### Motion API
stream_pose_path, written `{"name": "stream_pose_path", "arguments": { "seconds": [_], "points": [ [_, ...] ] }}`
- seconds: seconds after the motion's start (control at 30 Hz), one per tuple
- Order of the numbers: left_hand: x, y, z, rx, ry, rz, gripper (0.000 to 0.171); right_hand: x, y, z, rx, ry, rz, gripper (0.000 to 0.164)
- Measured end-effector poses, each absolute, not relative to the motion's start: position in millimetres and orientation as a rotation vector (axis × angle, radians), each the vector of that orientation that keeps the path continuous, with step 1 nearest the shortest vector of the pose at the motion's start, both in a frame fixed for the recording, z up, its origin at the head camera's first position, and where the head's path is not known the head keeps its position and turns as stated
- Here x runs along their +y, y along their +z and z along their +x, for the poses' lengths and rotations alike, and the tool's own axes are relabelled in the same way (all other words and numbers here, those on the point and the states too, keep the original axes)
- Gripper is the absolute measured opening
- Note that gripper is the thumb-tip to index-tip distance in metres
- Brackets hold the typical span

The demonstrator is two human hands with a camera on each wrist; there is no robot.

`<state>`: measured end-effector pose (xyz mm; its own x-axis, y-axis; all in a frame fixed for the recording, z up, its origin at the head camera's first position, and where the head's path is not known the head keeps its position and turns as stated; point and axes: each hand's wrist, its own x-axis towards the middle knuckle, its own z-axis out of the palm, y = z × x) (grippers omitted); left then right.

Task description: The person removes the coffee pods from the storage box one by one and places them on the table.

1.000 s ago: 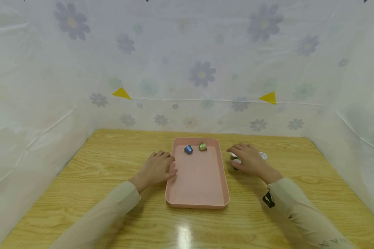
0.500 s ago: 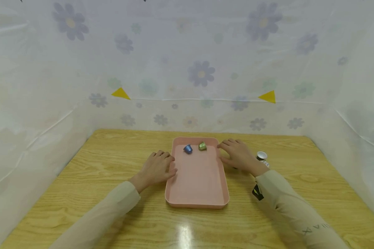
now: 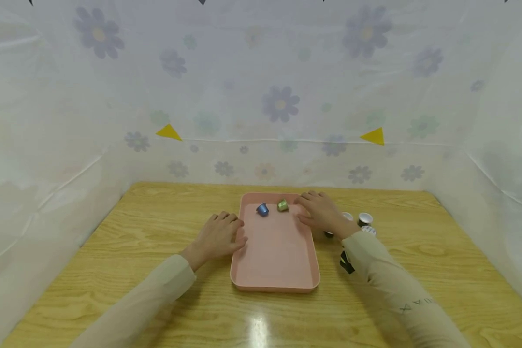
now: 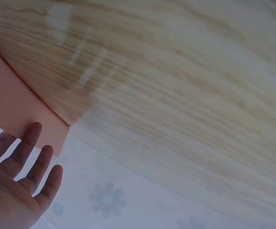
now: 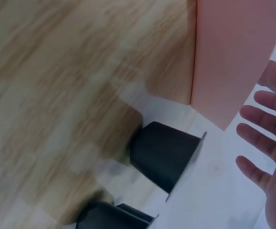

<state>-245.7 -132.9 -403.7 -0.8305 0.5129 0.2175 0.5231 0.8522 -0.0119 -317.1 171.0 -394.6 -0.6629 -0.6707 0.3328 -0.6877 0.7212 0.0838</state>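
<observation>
A pink rectangular tray (image 3: 273,251) lies on the wooden table. Near its far end are a blue coffee capsule (image 3: 263,209) and a green coffee capsule (image 3: 282,206). My left hand (image 3: 217,236) is at the tray's left rim, fingers relaxed. In the left wrist view its fingertips overlap the outer wall (image 4: 37,114). Over the right rim, beside the green capsule, is my right hand (image 3: 321,211). Its fingers are spread and no object shows between them in the right wrist view; its thumb partly passes behind the tray wall (image 5: 235,52).
Dark coffee capsules with pale lids stand on the table right of the tray, among them one (image 3: 365,219) behind the right wrist and one (image 5: 164,155) close to the tray corner. A flowered white sheet (image 3: 265,154) encloses the table (image 3: 165,212) at back and sides.
My right hand has moved left from the capsules beside the tray to over its right rim, uncovering capsules behind it. My left hand and the two capsules in the tray have stayed put.
</observation>
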Motion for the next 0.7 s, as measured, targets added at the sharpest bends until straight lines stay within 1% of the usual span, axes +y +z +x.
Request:
{"name": "stream_pose_path", "arguments": {
  "seconds": [0.47,0.7],
  "points": [
    [-132,-404,-246,-2.812,-0.068,-0.793,0.042,153,-393,-330,-2.624,0.07,1.074,0.034],
    [-132,-401,-244,-2.828,-0.067,-0.784,0.041,143,-394,-336,-2.671,0.037,1.04,0.034]
  ]
}}
